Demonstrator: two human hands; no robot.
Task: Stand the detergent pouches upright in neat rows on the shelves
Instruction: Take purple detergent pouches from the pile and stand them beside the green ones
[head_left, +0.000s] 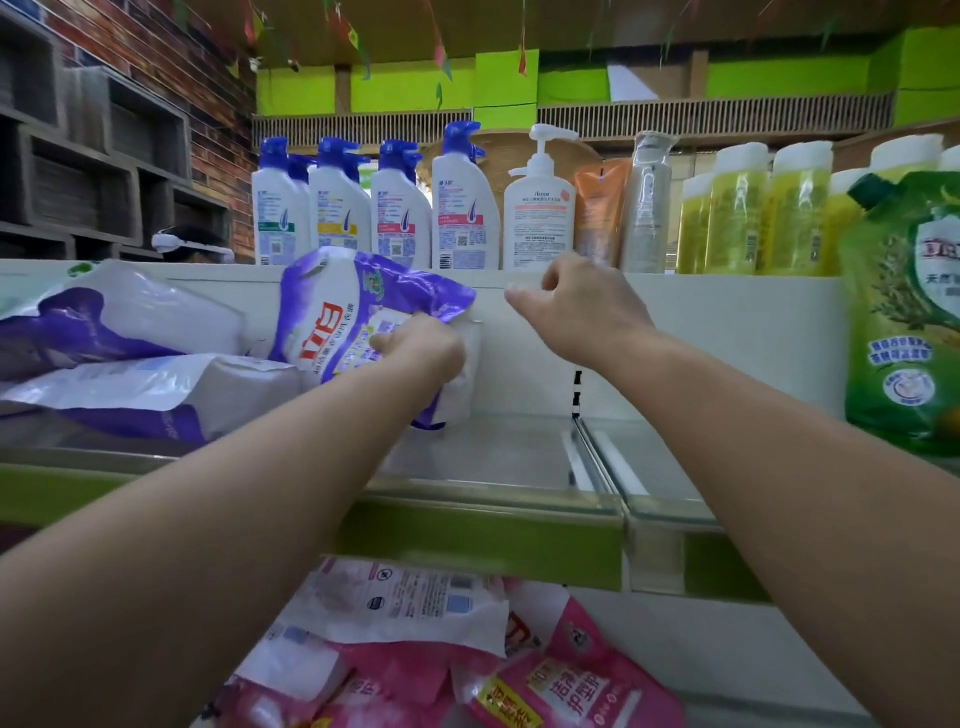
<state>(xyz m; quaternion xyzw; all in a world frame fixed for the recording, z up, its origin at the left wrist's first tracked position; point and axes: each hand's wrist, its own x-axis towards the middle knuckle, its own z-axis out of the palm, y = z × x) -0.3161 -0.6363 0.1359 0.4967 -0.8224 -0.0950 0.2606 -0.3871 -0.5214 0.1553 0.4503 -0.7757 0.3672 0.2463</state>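
Note:
My left hand (423, 345) grips a purple and white detergent pouch (358, 312), which leans tilted on the shelf (498, 457) against the white back panel. To its left, two more purple pouches (119, 322) lie flat, one stacked on the other (156, 389). My right hand (576, 306) hovers to the right of the gripped pouch, fingers loosely curled, holding nothing. A green pouch (906, 312) stands upright at the far right. On the shelf below, several pink pouches (452, 654) lie in a jumbled heap.
Shampoo bottles (374, 208), a white pump bottle (540, 208) and yellow bottles (753, 208) stand on the level above. A clear divider (597, 457) splits the shelf. A green price rail (467, 540) runs along its front edge. Brick wall and grey cubbies at left.

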